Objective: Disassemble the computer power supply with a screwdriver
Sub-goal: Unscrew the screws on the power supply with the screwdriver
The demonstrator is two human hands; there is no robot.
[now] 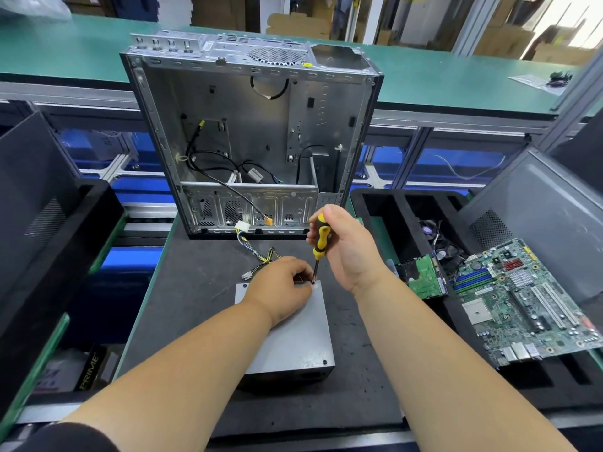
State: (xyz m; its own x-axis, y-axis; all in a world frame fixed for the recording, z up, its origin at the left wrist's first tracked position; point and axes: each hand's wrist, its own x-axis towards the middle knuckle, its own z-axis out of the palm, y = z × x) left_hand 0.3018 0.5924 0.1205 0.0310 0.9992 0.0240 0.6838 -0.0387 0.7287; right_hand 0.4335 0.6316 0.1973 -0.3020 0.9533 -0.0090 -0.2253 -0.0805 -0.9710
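Grey power supply point(293, 334) sits flat mid-tabletop point(182, 305), left hand point(280, 285) pressing its far edge, fingers curled. Right hand point(342, 246) grips the yellow-black screwdriver point(319, 239), tip on the far-right corner screw. Beyond, the gutted case point(251, 138) stands open.

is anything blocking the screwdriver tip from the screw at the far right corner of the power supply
Nothing visible does. The screwdriver in the right hand has its tip at that corner of the power supply; the left hand rests just beside it.
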